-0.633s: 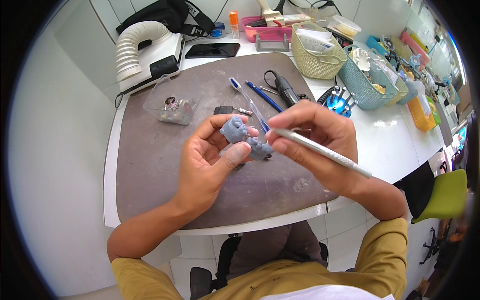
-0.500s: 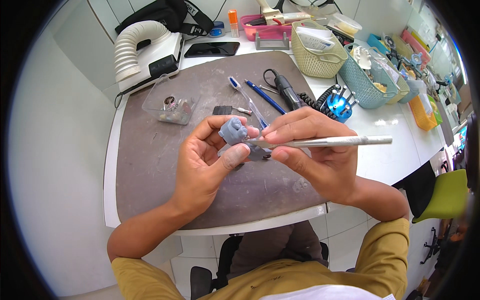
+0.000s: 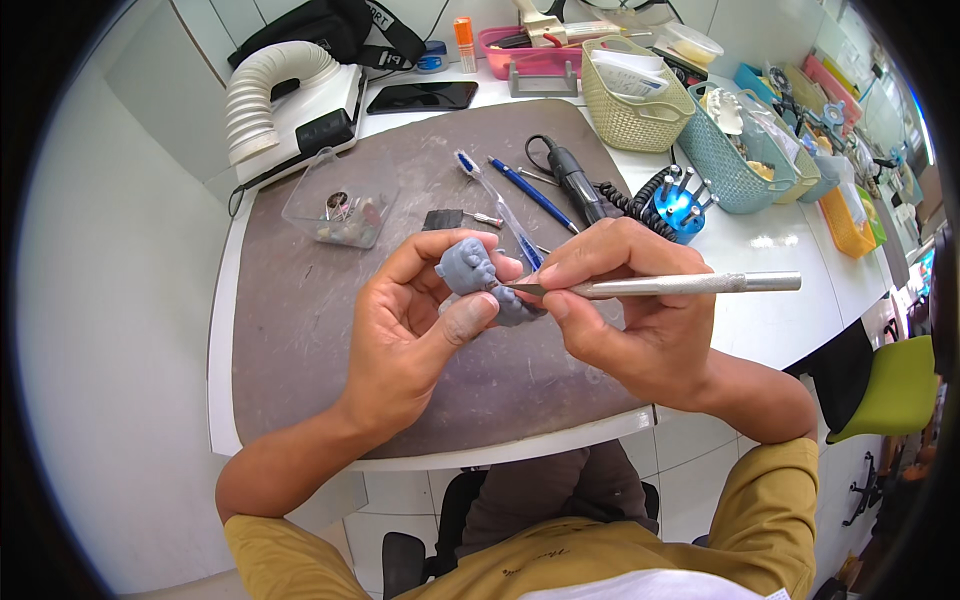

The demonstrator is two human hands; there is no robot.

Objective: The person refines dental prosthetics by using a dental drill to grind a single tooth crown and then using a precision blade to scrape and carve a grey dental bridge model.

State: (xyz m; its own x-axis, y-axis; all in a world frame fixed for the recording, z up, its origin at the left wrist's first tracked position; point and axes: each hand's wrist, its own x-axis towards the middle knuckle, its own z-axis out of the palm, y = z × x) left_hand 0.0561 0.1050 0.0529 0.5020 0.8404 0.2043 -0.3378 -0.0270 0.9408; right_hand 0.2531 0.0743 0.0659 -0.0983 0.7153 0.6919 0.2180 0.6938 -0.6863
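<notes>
My left hand [image 3: 410, 325] pinches a grey dental model [image 3: 468, 267] between thumb and fingers, above the middle of the mat. The model curves toward the right, and bumps like teeth stand along it. In my right hand [image 3: 635, 315] is a silver craft knife [image 3: 690, 284], gripped like a pen with its handle pointing right. Its narrow blade reaches left to the inner side of the model; whether the tip touches is too small to tell. Beyond the hands lie a clear-handled toothbrush [image 3: 497, 208] and a blue pen [image 3: 533, 194].
A clear box [image 3: 340, 205] of small parts stands left on the brown mat [image 3: 300, 330]. A black rotary handpiece [image 3: 575, 180] and a blue bur holder [image 3: 680, 207] are at the right. Behind are a phone [image 3: 422, 96], a white hose unit [image 3: 290, 120] and woven baskets [image 3: 635, 115].
The knife has been drawn slightly right and its handle turned a little. More of the model's curved right part now shows. My left hand stays almost in place.
</notes>
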